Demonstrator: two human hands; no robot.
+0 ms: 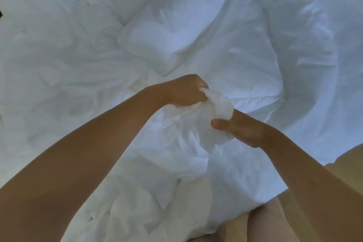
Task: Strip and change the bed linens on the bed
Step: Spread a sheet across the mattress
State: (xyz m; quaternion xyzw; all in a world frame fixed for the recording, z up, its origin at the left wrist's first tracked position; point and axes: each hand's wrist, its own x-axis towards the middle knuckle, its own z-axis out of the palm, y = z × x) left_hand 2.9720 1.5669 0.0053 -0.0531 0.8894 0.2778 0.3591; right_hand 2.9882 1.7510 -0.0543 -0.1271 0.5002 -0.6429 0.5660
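Currently: bunched white fabric wad (214, 110), clutched by left hand (186, 90) at its 11 o'clock, right hand (239, 129) at 4 o'clock; an uneven pull could slip it free.

Two hands (186, 90) (237, 129), two bare forearms (98, 143) (298, 173), one white duvet (255, 45)

A bedroom in a home: rumpled white bedding (176, 25) covers the bed above a pale wooden floor (349, 163).

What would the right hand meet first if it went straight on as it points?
The right hand points up-left, so it meets the bunched white linen it grips first; the left hand seems next, though depth is unclear.
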